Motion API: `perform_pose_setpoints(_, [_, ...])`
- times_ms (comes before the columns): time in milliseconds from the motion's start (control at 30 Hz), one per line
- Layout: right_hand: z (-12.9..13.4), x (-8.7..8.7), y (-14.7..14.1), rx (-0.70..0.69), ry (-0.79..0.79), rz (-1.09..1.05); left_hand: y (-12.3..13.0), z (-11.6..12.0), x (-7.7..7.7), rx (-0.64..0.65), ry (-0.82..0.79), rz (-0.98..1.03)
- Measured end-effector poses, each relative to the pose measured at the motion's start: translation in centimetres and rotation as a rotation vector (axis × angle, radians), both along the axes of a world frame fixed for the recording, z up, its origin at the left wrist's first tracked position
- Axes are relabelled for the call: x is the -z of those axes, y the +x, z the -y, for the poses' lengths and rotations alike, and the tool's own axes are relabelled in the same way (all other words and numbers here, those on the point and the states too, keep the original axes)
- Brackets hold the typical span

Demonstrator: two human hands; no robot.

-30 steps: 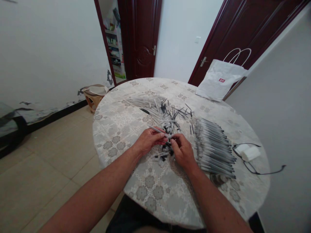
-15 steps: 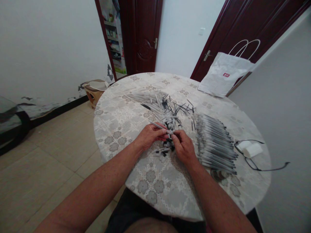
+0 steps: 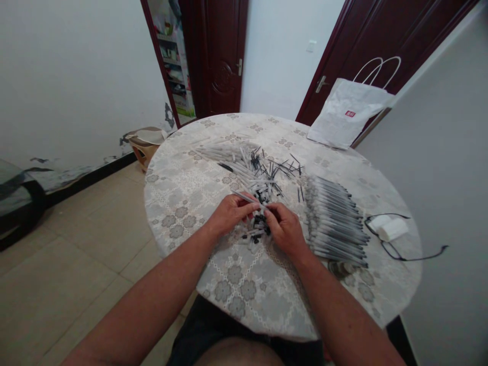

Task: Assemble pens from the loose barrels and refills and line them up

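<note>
My left hand [image 3: 233, 211] is closed round a slim whitish pen [image 3: 243, 195], whose far end sticks out to the upper left. At the pen's near end, the fingers of my right hand [image 3: 284, 224] pinch it, touching the left fingertips; any small part between them is hidden. Below and behind the hands lies a heap of small black and clear pen parts [image 3: 256, 235]. Beyond it are loose white pen barrels [image 3: 224, 152] and thin dark refills [image 3: 287, 166]. Right of my right hand, many pens [image 3: 337, 221] lie side by side in a stacked row.
A patterned cloth covers the round table [image 3: 183, 183]. On its right lie black-framed glasses [image 3: 396, 254] and a white roll [image 3: 392, 229]. A white paper bag [image 3: 348, 114] stands at the back right. Behind the table on the left is a stool [image 3: 143, 147].
The view has shifted slightly. Both hands stay together on the pen, and the right fingers have moved a little closer in over its near end.
</note>
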State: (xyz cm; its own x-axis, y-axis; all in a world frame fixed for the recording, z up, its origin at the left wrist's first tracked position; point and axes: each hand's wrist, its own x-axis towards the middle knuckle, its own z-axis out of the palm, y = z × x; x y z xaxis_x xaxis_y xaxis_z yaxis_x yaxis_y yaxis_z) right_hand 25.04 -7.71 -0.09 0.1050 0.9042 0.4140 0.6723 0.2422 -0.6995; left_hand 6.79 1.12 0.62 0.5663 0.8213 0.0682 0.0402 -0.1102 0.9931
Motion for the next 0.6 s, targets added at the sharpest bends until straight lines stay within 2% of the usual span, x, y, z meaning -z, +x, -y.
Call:
perform_pose_setpoints(167, [-0.4,-0.1,1.2,0.199,0.108,-0.077,-1.1,0.3,-0.2,-0.013,0.472,-0.364])
perform_pose_setpoints(233, [-0.5,-0.1,1.6,0.240,0.125,-0.107,-1.3,0.4,0.1,0.032,0.566,-0.457])
perform_pose_setpoints(400, [-0.5,-0.2,1.7,0.240,0.116,-0.083,-1.2,0.2,1.3,0.099,0.622,-0.519])
perform_pose_setpoints(600, [-0.3,-0.3,1.2,0.215,0.113,-0.039,-0.7,0.2,1.8,0.078,0.631,-0.527])
